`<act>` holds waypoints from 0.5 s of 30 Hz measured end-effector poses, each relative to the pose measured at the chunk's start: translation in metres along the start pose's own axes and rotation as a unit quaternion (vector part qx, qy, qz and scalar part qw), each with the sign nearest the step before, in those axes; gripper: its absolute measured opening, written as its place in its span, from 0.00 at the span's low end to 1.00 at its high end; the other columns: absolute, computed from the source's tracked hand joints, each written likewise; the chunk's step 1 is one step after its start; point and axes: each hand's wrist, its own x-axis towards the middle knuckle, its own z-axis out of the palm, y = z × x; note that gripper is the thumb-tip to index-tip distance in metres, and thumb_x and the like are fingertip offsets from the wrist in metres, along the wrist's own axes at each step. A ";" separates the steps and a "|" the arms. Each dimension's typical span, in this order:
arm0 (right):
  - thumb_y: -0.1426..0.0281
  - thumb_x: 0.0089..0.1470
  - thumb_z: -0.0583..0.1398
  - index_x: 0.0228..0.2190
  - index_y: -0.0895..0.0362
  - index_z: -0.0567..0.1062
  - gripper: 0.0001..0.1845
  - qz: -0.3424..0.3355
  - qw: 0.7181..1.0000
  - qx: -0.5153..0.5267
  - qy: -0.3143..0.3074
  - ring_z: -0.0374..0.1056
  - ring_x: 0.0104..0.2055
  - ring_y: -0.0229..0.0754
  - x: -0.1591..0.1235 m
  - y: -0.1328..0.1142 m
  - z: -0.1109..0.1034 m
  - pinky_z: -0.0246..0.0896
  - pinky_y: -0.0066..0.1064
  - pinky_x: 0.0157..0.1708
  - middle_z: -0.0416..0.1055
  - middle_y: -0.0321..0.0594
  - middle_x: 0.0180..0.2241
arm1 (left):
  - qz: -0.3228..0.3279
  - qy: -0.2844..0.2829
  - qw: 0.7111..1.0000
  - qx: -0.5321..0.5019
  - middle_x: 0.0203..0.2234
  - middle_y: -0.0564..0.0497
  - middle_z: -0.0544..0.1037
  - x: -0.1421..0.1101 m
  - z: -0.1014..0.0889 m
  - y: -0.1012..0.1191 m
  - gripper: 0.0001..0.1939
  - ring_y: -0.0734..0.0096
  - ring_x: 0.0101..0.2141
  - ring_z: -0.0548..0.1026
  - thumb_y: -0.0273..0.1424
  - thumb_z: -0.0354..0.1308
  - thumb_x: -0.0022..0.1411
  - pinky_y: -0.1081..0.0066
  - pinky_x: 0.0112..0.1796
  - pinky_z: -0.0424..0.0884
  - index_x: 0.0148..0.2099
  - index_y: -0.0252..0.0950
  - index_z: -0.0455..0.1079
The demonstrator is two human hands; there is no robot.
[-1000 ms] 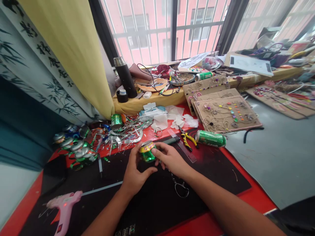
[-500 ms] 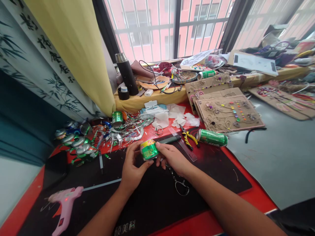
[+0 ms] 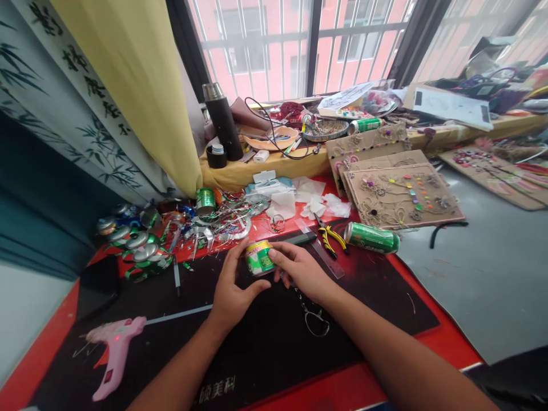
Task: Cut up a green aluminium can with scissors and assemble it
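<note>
A short green and yellow piece of a drink can (image 3: 259, 258) is held above the black mat between my two hands. My left hand (image 3: 234, 282) curves round its left side, fingers behind it and thumb under its lower edge. My right hand (image 3: 298, 269) has the thumb pressed on the can's right front, with the other fingers curled beneath. Below the right fingers hangs a silver metal loop with a chain-like stem (image 3: 315, 321); its upper end is hidden by the hand. A dark long tool (image 3: 299, 238) lies just behind the hands.
Left on the mat (image 3: 265, 354) lies a pink glue gun (image 3: 117, 348) with a glue stick. Behind are metal scraps (image 3: 222, 222), cut cans (image 3: 145, 251) and tissues (image 3: 282, 205). Yellow-black pliers (image 3: 331, 237), a clear ruler (image 3: 327, 260) and a green can (image 3: 371, 237) lie right.
The can piece has turned between my hands, so more of its yellow and white print shows. My left thumb has come slightly away from its lower edge. The view has shifted a little.
</note>
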 end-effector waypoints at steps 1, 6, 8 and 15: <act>0.50 0.62 0.67 0.55 0.59 0.79 0.30 0.001 1.000 0.005 -0.003 0.63 0.19 0.33 0.000 0.000 0.000 0.55 0.24 0.17 0.73 0.33 0.25 | -0.006 -0.009 1.000 -0.029 0.68 0.39 0.72 0.001 0.000 0.001 0.45 0.40 0.68 0.70 0.54 0.74 0.56 0.48 0.67 0.66 0.70 0.44 0.69; 0.53 0.56 0.72 0.57 0.56 0.80 0.32 -0.011 1.000 0.018 -0.015 0.70 0.25 0.35 0.001 0.004 -0.001 0.59 0.23 0.17 0.79 0.39 0.36 | -0.076 -0.036 0.995 -0.060 0.62 0.39 0.79 0.005 -0.003 0.008 0.33 0.43 0.62 0.77 0.54 0.67 0.64 0.49 0.61 0.73 0.64 0.41 0.75; 0.55 0.56 0.73 0.59 0.56 0.79 0.34 -0.009 1.000 0.015 -0.019 0.71 0.26 0.35 0.002 0.006 -0.001 0.60 0.23 0.17 0.79 0.41 0.38 | -0.094 -0.042 0.994 -0.045 0.60 0.41 0.81 0.007 -0.003 0.009 0.31 0.44 0.59 0.79 0.50 0.70 0.62 0.51 0.60 0.75 0.62 0.41 0.76; 0.59 0.63 0.68 0.57 0.57 0.80 0.25 -0.009 0.999 0.015 0.033 0.74 0.27 0.35 0.004 0.004 -0.004 0.58 0.22 0.17 0.82 0.47 0.45 | -0.031 0.090 0.995 -0.011 0.63 0.42 0.76 0.028 -0.018 0.005 0.34 0.50 0.60 0.77 0.43 0.72 0.60 0.55 0.60 0.75 0.66 0.44 0.70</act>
